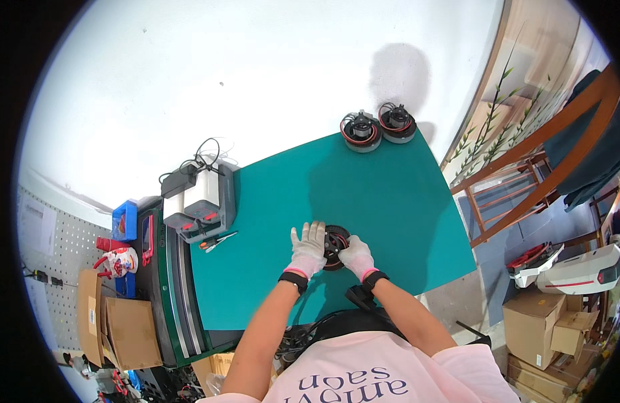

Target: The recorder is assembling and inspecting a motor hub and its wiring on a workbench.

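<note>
A round black unit with red wiring (336,243) lies on the green mat in front of me, between my two white-gloved hands. My left hand (308,251) rests along its left side, the fingers stretched out and pointing away from me. On the right side, my right hand (357,258) has its fingers curled at the unit's rim and closed on it. The gloves and hands cover parts of both edges, so the fingertips of the right hand are partly hidden. Dark bands circle both wrists.
Two similar round units, one (361,133) beside the other (398,126), stand at the mat's far right corner. A grey holder with white boxes and cables (226,201) stands at the left, near an orange-handled tool (218,241). Cardboard boxes (535,324) and a wooden chair (504,225) are at right.
</note>
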`<state>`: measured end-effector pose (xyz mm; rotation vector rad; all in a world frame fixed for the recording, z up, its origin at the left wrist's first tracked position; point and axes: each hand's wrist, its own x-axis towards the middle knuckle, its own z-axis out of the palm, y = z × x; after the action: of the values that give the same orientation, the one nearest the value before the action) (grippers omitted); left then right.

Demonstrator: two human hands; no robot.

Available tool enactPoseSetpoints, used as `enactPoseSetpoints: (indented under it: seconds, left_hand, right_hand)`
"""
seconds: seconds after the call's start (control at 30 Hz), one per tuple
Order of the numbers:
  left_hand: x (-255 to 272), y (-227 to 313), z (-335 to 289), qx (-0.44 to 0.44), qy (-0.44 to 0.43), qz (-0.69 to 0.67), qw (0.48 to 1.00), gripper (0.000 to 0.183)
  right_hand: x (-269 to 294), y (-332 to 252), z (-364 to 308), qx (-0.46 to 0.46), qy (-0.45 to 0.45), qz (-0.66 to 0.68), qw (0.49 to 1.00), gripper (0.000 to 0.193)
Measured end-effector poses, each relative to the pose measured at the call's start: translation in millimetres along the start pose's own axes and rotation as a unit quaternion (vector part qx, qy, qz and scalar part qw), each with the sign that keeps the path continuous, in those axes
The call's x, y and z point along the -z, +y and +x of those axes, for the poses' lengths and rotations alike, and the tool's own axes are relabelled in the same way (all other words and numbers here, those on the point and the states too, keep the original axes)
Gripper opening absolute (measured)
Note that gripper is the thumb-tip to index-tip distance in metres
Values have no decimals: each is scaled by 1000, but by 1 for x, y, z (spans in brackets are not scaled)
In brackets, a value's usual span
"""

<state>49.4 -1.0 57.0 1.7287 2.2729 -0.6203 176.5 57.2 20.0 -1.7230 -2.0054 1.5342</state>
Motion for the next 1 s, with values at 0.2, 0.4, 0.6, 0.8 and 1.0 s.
enactPoseSetpoints:
  seconds: [0.2, 0.4, 0.6, 0.8, 1.0]
  left_hand:
    - [-6, 0, 4, -10, 22, -4, 1000, 94]
    - [4, 4, -1, 4, 30, -17, 999, 78]
    - [16, 3, -10, -3, 19, -49, 999, 81]
    - [36, -23, -1, -270, 74, -28, 960, 66]
    - [47, -23, -11, -154, -22, -139, 978, 49]
  right_hand:
    - [17, -2, 17, -1, -41, 28, 999, 28]
    - [-7, 42, 35, 154, -125, 193, 961, 15]
    - [26, 24, -15, 7, -218, 379, 899, 10]
    - [17, 57, -30, -10, -265, 459, 848, 12]
    - [35, 65, -53, -25, -223, 453, 863, 10]
